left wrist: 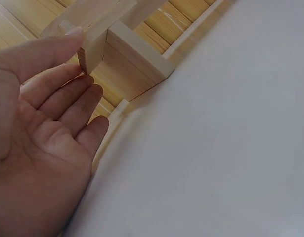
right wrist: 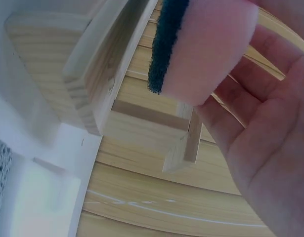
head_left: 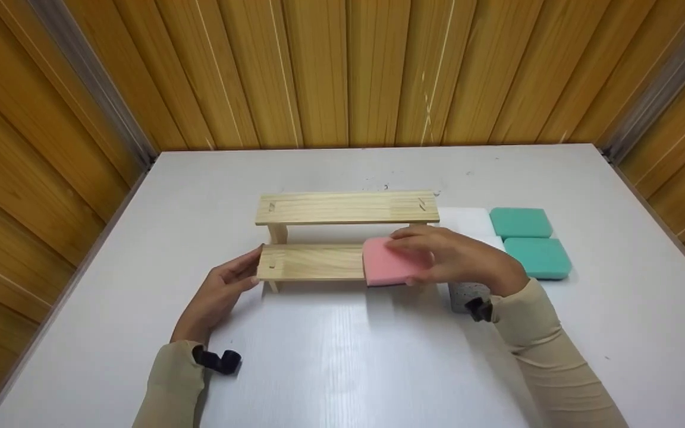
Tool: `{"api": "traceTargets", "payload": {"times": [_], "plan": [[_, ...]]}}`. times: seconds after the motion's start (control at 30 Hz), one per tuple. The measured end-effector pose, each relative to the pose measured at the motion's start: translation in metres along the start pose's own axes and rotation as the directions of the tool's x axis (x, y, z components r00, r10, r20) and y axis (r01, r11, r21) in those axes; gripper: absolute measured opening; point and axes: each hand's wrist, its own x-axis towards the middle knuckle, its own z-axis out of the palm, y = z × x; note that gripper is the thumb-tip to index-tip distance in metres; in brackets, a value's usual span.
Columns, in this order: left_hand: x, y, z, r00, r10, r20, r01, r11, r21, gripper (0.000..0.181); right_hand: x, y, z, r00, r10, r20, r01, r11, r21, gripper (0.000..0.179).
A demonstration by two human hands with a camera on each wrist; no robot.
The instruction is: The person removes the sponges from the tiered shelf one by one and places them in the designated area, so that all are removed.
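Observation:
A two-tier wooden shelf [head_left: 313, 261] stands on the white table. My left hand [head_left: 223, 297] is at the left end of its lower board, thumb and fingertips holding the edges there. In the left wrist view, the left palm [left wrist: 53, 143] faces the camera beside the shelf's leg [left wrist: 137, 64]. My right hand [head_left: 455, 255] grips a pink sponge [head_left: 393, 261] over the right part of the lower board. The right wrist view shows the sponge's dark green scouring layer [right wrist: 169, 44] facing the board [right wrist: 97, 74], with a gap between them.
Two green sponges [head_left: 537, 258] lie at the right on the table [head_left: 319, 368]. White blocks [head_left: 464, 220] sit beside them, partly hidden by the right hand. A grey porous block [head_left: 464, 297] lies under the right wrist. Wood-patterned walls [head_left: 372, 71] enclose the table.

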Motion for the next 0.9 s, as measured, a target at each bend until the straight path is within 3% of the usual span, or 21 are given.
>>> {"api": "traceTargets", "payload": {"times": [0.63,0.9], "plan": [[0.0,-0.001,0.001,1.0,0.005,-0.017,-0.005,0.999,0.038,0.067,-0.028,0.014,-0.009,0.999,0.009,-0.049,-0.009,1.0,-0.005,0.056],[0.0,-0.002,-0.001,1.0,0.024,-0.004,-0.024,0.999,0.034,0.065,-0.039,0.016,-0.014,0.996,0.056,-0.062,-0.056,0.998,0.004,0.058]]}}
